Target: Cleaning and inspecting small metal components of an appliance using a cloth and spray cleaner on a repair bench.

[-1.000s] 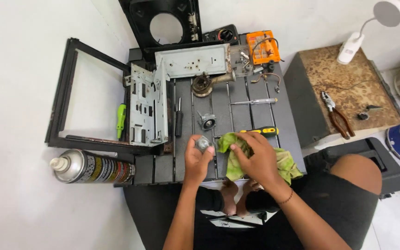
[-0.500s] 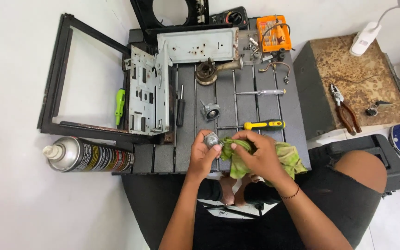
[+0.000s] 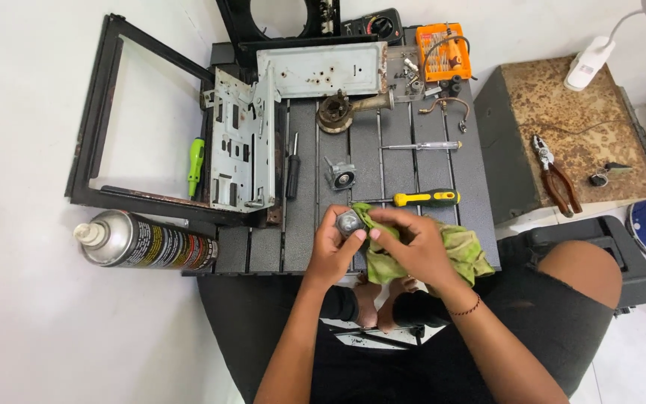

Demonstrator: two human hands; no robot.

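Note:
My left hand [image 3: 332, 251] grips a small round grey metal part [image 3: 350, 222] over the near edge of the dark slatted work table [image 3: 413, 179]. My right hand [image 3: 409, 247] presses a green rag [image 3: 463, 251] against that part; the rag drapes under the palm and trails to the right. Just beyond the hands lie a yellow-handled screwdriver [image 3: 422, 198] and a small grey square fitting [image 3: 339, 176].
On the table: a grey metal chassis [image 3: 235, 153], a grey plate [image 3: 317, 69], a rusty burner part [image 3: 338, 110], a clear-handled screwdriver [image 3: 422, 146], an orange bit case [image 3: 444, 51]. Spray can [image 3: 140, 241], black frame [image 3: 102, 112], green screwdriver [image 3: 196, 164] at left. Pliers [image 3: 556, 176] on a rusty box at right.
The view has shifted so the table sits higher and nearer. Both hands stay together on the metal part, the right one still rubbing it with the rag.

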